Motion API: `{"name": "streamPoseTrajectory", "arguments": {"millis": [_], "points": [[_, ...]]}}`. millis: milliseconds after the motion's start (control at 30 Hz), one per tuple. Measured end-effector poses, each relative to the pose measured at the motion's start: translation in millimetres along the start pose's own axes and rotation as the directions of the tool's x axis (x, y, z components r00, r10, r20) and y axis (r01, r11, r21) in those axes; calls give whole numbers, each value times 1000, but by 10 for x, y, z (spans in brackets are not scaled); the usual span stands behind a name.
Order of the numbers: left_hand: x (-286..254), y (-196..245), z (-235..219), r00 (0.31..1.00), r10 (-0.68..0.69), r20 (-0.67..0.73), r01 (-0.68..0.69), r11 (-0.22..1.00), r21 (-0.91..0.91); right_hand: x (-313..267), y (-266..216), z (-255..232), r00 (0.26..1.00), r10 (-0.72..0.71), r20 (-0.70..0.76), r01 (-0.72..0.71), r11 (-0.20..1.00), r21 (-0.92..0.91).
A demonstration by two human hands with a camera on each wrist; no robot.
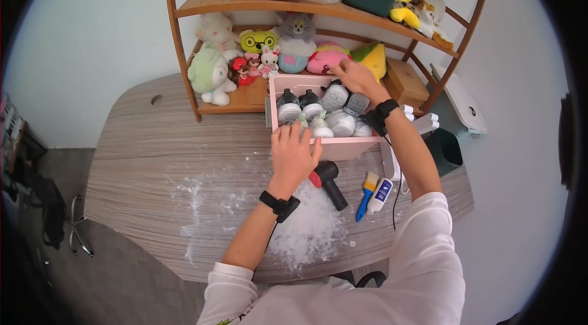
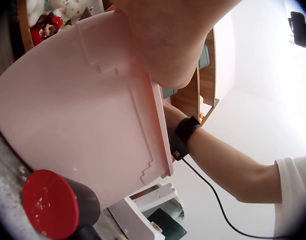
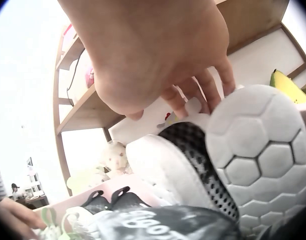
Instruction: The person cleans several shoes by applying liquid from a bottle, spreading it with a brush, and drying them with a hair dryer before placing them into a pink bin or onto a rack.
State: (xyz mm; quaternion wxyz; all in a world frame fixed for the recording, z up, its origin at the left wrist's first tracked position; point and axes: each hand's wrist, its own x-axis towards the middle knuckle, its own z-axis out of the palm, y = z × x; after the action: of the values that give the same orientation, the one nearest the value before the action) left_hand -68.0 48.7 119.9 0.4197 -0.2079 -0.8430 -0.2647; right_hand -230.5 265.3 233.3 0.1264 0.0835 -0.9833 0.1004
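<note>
A pink plastic box (image 1: 346, 151) stands on the table, packed with several shoes, mostly white, grey and black. My left hand (image 1: 293, 152) lies over its near rim toward the left, fingers reaching inside beside white shoes with green loops (image 1: 321, 118); the thumb stays outside. In the left wrist view the base of that hand covers part of the rim, hiding the fingers. At the far right corner my right hand (image 1: 358, 77) hangs with spread fingers. In the right wrist view those fingers come down behind a white-soled shoe (image 3: 260, 150) and a black mesh shoe (image 3: 193, 155).
A black gun-shaped device with a red end (image 1: 331, 181), a blue-handled brush (image 1: 367, 193) and a white bottle (image 1: 380, 195) lie before the box. White powder (image 1: 306, 227) covers the near tabletop. A wooden shelf (image 1: 257, 3) with plush toys stands behind; a dark green bin (image 1: 444, 149) stands right.
</note>
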Motion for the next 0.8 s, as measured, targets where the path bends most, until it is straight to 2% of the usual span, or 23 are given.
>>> {"name": "streamPoseTrajectory", "arguments": {"millis": [67,133,167,300,533,700,800], "points": [[5,5,5,1000,5,6,-5,1000,-1,20,-19,109,998,2,55,0,999,-37],[3,1,15,1000,9,-9,-9,1000,6,-57,-79,301,977,-77,198,101,989,-112],[3,-2,14,1000,8,-7,-8,1000,7,-105,-155,312,966,-66,252,116,974,-193],[-10,9,8,1000,8,-7,-8,1000,2,-98,-201,323,951,-98,294,174,954,-245],[10,9,-27,1000,9,13,-9,1000,2,-138,-174,315,961,-86,264,165,942,-293],[-1,4,-28,1000,2,3,-2,1000,-4,-160,-82,68,967,-5,253,32,994,-105],[-8,11,-10,1000,0,3,0,1000,-6,-193,67,71,973,52,223,-33,995,-90]]}}
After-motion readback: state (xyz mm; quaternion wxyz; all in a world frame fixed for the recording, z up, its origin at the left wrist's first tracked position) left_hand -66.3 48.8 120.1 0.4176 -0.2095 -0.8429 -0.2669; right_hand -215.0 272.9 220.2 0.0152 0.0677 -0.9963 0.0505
